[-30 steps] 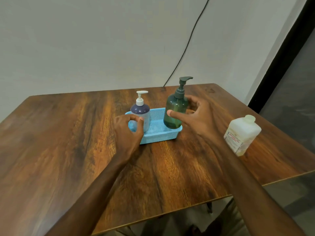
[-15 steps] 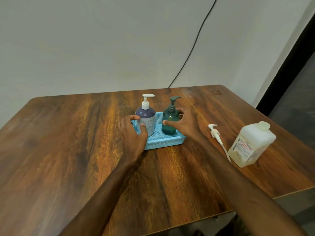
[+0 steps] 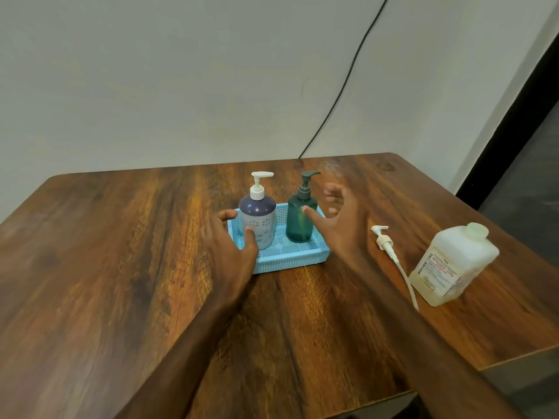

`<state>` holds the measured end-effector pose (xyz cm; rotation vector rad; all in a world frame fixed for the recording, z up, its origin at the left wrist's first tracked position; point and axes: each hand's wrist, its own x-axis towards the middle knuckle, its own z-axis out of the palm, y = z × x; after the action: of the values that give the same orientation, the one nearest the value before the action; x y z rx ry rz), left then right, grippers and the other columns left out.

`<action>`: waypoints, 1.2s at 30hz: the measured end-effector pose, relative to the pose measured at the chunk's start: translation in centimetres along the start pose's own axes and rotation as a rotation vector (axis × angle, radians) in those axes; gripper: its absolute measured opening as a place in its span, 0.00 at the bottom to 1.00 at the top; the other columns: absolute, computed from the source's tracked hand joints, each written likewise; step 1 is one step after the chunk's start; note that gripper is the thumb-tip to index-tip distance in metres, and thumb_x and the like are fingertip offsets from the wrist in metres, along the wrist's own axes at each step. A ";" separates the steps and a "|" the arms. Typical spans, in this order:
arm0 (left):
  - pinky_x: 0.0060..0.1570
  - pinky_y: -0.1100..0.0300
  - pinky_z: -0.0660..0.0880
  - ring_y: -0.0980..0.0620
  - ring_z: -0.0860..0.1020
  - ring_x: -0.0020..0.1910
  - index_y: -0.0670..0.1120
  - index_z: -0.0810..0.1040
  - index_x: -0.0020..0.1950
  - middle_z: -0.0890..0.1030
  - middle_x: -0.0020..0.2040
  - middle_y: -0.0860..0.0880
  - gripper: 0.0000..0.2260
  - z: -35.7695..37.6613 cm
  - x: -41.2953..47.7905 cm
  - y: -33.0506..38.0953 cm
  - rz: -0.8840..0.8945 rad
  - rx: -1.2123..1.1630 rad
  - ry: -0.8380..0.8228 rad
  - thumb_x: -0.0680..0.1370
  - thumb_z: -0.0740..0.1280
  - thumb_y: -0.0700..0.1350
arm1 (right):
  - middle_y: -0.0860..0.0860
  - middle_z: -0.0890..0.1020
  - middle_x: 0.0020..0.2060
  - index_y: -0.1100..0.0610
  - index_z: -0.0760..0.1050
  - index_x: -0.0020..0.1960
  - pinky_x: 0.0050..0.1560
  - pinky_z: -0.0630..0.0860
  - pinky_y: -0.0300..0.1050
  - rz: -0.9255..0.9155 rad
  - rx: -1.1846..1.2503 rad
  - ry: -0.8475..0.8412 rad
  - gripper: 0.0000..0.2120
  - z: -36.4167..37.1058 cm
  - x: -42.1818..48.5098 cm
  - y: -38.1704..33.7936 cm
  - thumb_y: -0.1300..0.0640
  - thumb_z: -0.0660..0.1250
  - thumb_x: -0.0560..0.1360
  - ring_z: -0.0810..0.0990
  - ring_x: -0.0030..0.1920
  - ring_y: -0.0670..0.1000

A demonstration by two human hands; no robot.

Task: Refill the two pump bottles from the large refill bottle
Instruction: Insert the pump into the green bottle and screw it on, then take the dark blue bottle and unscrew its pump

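Two pump bottles are stood in a blue basket at frame centre.

Left hand is spread, thumb touching the purple bottle; right hand is spread beside the green bottle. Refill bottle is stood at right, near the table edge; bare wood is seen at lower left.

both hands, fingers spread

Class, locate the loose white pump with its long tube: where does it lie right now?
In the head view, the loose white pump lies flat on the wooden table, right of the blue basket, between the right hand and the large refill bottle.
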<state>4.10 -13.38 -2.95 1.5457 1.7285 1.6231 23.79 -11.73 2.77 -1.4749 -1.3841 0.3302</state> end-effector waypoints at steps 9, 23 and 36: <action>0.63 0.41 0.78 0.47 0.76 0.65 0.50 0.73 0.69 0.77 0.66 0.48 0.18 0.3 0.2 -1.9 -0.074 -0.028 0.021 0.81 0.58 0.53 | 0.49 0.74 0.70 0.52 0.65 0.73 0.65 0.73 0.45 -0.094 -0.077 -0.311 0.39 5.3 -4.0 -2.3 0.42 0.78 0.68 0.73 0.68 0.49; 0.69 0.41 0.72 0.49 0.70 0.70 0.50 0.74 0.70 0.75 0.68 0.49 0.20 -0.6 -0.5 -0.6 -0.090 -0.014 -0.026 0.81 0.55 0.54 | 0.48 0.80 0.63 0.53 0.72 0.66 0.60 0.78 0.46 -0.070 0.058 -0.220 0.36 5.2 -2.8 -4.3 0.47 0.82 0.63 0.79 0.59 0.46; 0.65 0.49 0.73 0.48 0.74 0.64 0.44 0.77 0.64 0.79 0.62 0.50 0.12 -1.0 -2.7 2.8 0.394 -0.073 0.065 0.83 0.64 0.46 | 0.39 0.78 0.63 0.44 0.70 0.68 0.55 0.81 0.40 -0.028 0.098 -0.148 0.39 -9.2 -9.1 -2.4 0.43 0.82 0.61 0.79 0.59 0.39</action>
<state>5.68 -16.73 -1.37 1.9065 1.4384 1.9124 26.87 -24.41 4.66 -1.3716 -1.4835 0.4905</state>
